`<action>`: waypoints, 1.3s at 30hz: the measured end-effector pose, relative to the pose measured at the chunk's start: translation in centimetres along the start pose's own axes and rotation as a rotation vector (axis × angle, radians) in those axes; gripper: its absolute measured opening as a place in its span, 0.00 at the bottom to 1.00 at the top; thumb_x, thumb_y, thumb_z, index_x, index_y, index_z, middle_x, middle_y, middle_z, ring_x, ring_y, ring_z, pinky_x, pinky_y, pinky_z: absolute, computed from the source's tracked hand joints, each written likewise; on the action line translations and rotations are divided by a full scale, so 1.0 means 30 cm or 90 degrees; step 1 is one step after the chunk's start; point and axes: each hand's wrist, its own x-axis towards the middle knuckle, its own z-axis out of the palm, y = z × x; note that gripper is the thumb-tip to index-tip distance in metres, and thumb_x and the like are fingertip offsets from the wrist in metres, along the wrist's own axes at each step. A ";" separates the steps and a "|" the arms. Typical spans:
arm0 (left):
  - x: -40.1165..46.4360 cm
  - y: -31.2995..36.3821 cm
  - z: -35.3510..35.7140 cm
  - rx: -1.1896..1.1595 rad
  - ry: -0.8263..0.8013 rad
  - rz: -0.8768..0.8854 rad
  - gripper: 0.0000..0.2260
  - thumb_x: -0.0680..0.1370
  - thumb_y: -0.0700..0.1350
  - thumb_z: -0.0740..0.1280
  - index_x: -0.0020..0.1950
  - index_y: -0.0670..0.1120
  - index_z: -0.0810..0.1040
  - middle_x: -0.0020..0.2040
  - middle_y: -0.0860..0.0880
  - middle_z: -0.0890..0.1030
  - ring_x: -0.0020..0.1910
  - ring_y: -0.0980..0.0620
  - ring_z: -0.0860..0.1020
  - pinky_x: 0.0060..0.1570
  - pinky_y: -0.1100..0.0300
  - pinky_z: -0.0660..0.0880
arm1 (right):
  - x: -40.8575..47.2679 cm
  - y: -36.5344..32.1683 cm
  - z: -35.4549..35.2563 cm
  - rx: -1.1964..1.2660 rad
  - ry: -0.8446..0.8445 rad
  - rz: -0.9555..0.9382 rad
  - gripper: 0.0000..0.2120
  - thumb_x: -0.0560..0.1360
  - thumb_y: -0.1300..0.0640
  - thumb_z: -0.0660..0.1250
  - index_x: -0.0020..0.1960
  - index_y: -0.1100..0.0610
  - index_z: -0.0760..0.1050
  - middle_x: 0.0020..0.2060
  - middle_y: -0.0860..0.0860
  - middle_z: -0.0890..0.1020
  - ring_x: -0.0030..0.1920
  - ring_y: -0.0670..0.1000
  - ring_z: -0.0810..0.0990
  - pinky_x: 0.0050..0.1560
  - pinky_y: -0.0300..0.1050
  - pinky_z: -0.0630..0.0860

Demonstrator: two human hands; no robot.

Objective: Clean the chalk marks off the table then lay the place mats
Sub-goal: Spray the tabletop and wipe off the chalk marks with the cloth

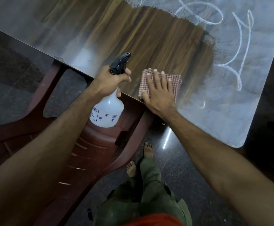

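**Cloth at the near edge, chalk off to the right**

The table [149,38] fills the top of my view, its long near edge running from upper left down toward lower right, ending in a rounded corner. Taking that edge as my reference: the middle stretch of the top just beyond it shows bare, dark wood grain, while a hazy whitish film covers the right end. White chalk marks [240,51], loops and long strokes, lie within that film, well to the right of the wiped band and short of the far right edge.

On my side of the edge, a maroon plastic chair [90,154] sits tucked close, its back just under the table's lip. To its right is dark polished floor [190,160], where my bare feet stand.

My left hand [111,79] grips the neck of a white spray bottle [106,111], fingers curled under its black trigger head, held right over the edge.

My right hand [159,90] presses flat, fingers spread, on a folded checked cloth [175,82] lying on the tabletop, touching the near edge.
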 end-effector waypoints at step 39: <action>0.008 0.078 0.193 0.045 -0.112 0.017 0.07 0.76 0.39 0.69 0.54 0.41 0.79 0.53 0.38 0.81 0.21 0.50 0.72 0.29 0.58 0.75 | -0.283 0.155 0.026 0.029 0.047 0.106 0.32 0.79 0.38 0.46 0.80 0.48 0.51 0.80 0.51 0.51 0.80 0.55 0.49 0.77 0.59 0.49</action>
